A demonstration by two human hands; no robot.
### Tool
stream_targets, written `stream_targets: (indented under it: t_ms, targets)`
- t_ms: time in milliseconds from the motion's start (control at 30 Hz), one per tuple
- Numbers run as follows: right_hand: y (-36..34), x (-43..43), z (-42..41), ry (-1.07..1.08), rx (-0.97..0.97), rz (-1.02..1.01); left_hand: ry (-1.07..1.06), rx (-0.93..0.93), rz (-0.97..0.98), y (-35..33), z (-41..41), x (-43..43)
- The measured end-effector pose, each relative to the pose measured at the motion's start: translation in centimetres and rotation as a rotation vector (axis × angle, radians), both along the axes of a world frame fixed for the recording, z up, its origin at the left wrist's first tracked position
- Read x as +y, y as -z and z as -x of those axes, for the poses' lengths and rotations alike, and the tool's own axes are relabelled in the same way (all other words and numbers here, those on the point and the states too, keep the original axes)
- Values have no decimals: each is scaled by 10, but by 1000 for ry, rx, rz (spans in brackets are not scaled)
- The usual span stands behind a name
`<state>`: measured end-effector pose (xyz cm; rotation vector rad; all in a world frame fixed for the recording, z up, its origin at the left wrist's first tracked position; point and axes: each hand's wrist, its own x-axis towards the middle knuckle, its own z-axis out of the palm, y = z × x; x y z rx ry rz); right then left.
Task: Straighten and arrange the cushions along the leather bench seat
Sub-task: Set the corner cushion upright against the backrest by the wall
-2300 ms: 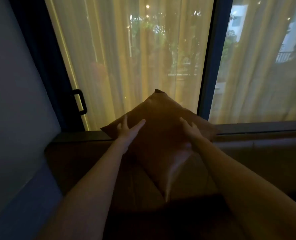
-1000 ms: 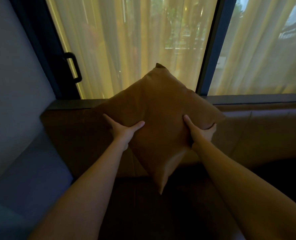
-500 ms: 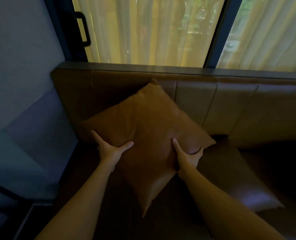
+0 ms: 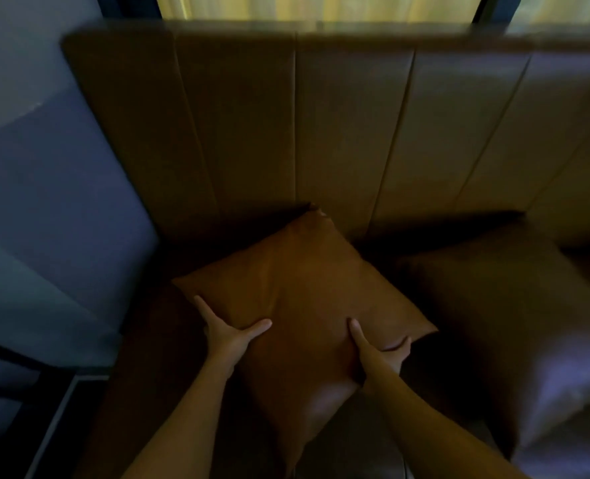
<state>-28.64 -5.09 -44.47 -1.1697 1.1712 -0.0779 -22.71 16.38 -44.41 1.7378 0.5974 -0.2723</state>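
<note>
A brown leather cushion [image 4: 300, 288] sits corner-up like a diamond over the bench seat [image 4: 141, 375], its top corner near the foot of the padded backrest [image 4: 348, 133]. My left hand [image 4: 229, 335] grips its lower left edge, thumb spread over the front. My right hand [image 4: 378, 350] grips its lower right edge, fingers wrapped behind. A second brown cushion [image 4: 514, 326] lies on the seat to the right, close beside the first.
A blue-grey wall [image 4: 44, 167] closes off the bench's left end. Yellow curtains [image 4: 321, 6] hang behind the backrest top. At the lower left is a dark frame [image 4: 13, 426] beside the seat edge.
Both hands have brought the cushion down from the window level, past the backrest, to the seat. The view has tilted down, and the second cushion has come into sight.
</note>
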Motion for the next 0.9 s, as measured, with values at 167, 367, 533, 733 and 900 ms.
stream_targets:
  t_ms: [167, 367, 533, 733, 900]
  targets:
    - [40, 0, 6, -11, 33, 29, 14, 58, -10, 43, 1, 4]
    - [50, -2, -7, 3, 0, 63, 64, -17, 6, 46, -22, 0]
    - [57, -9, -16, -43, 71, 9, 88, 44, -32, 48, -30, -3]
    - [22, -23, -23, -118, 198, -45, 73, 143, -36, 23, -23, -9]
    - [-23, -37, -37, -295, 96, 46, 108, 135, -182, -31, -24, -42]
